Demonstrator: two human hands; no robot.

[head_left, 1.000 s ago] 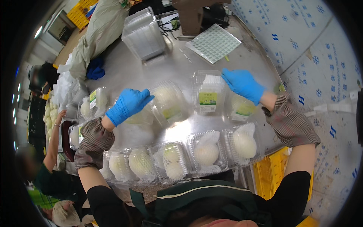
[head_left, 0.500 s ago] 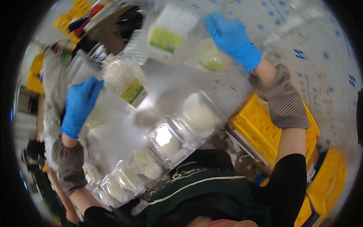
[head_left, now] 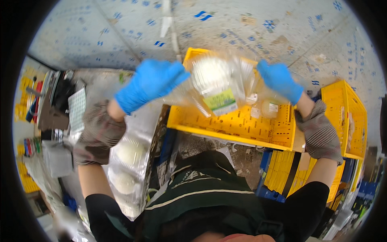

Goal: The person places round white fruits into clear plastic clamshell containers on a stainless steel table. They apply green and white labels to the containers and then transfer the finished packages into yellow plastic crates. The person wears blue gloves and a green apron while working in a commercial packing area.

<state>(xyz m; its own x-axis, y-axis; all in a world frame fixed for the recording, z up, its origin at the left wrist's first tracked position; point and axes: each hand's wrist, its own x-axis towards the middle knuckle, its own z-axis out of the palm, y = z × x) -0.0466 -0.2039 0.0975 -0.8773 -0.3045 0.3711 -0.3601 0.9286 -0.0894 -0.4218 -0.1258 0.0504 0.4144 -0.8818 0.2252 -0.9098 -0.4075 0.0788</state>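
Observation:
In blue gloves, both my hands are raised over a yellow crate (head_left: pixel 231 131). My left hand (head_left: pixel 155 82) is closed on the edge of a clear plastic pack (head_left: pixel 211 76). The pack holds a white, round, finely ridged food and has a green label on its front. My right hand (head_left: pixel 280 80) has its fingers closed at the edge of clear plastic packaging (head_left: pixel 250 78), blurred by motion, beside the first pack. Below it, a small clear pack with pale contents (head_left: pixel 269 109) shows in the crate. Whether the packs touch each other, I cannot tell.
Clear clamshell boxes with white round food (head_left: pixel 131 152) line the metal table (head_left: pixel 141 121) on the left. Another yellow crate (head_left: pixel 344 121) stands at the right, above stacked yellow crates (head_left: pixel 282 171). A printed wall panel (head_left: pixel 242 24) rises behind.
My view has turned right, from the table to the yellow crate. Both hands have moved from above the table to above the crate, carrying the packs along.

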